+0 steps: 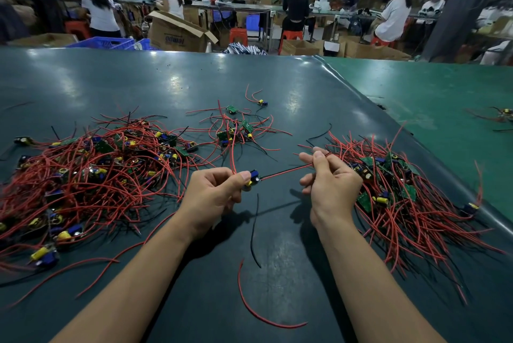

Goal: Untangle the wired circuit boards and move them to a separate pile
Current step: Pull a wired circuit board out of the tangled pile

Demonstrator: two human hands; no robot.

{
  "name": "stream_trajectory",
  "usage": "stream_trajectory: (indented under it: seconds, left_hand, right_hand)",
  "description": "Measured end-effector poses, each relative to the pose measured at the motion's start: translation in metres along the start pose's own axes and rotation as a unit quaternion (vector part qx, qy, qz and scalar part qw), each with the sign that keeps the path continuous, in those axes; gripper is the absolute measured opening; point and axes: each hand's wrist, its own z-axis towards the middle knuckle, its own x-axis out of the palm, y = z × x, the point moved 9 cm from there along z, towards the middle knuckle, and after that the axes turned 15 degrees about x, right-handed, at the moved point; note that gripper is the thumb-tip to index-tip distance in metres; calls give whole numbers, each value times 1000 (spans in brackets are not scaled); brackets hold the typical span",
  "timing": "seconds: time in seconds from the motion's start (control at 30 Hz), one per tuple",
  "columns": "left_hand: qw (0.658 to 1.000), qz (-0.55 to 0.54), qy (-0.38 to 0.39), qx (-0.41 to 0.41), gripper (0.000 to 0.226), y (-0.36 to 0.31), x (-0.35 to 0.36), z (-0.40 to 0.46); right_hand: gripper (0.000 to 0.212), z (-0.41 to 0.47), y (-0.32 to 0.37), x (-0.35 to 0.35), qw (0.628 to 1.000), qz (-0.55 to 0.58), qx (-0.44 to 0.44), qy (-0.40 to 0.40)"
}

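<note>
Red and black loose wires point(251, 281) lie on the dark green table point(111, 76) nearest the person, just below the two hands. The left hand point(213, 195) pinches a small circuit board point(253, 178) between thumb and fingers. Its red-and-black lead point(286, 171) stretches right to the right hand point(329, 179), whose fingers curl round it. Left of the grip sprawls the big tangled pile point(91, 173); to its right lies the sorted pile point(397, 192). Beyond the hands sits a smaller cluster point(236, 129).
</note>
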Motion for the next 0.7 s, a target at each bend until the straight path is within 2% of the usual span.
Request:
stream_trajectory:
  seconds: [0.17,0.27,0.33,0.43,0.53,0.6,0.7]
  left_hand:
    - [1000,5,-5,12,30,-3,-1,-1]
    - [995,-6,-90,45,23,-8,-22,3]
    - [981,74,-138,119,26,-23,-39,7]
    - [927,211,-160,265,33,-55,-43,2]
    - [890,260,-95,363,28,-72,-22,-7]
    - [884,278,-36,373,21,-72,-9,-9]
    - [881,310,25,357,26,-69,1,-6]
  right_hand:
    - [22,2,-2,-5,999,35,15,-17]
    - [22,10,2,-22,994,82,27,-61]
    - [18,6,8,-20,998,34,1,-54]
    - [12,-19,8,17,996,-50,-54,58]
    - [12,-48,-11,61,965,-76,-11,250]
    - [28,-62,-22,75,939,-71,40,335]
    - [35,-62,-27,77,929,-58,84,356]
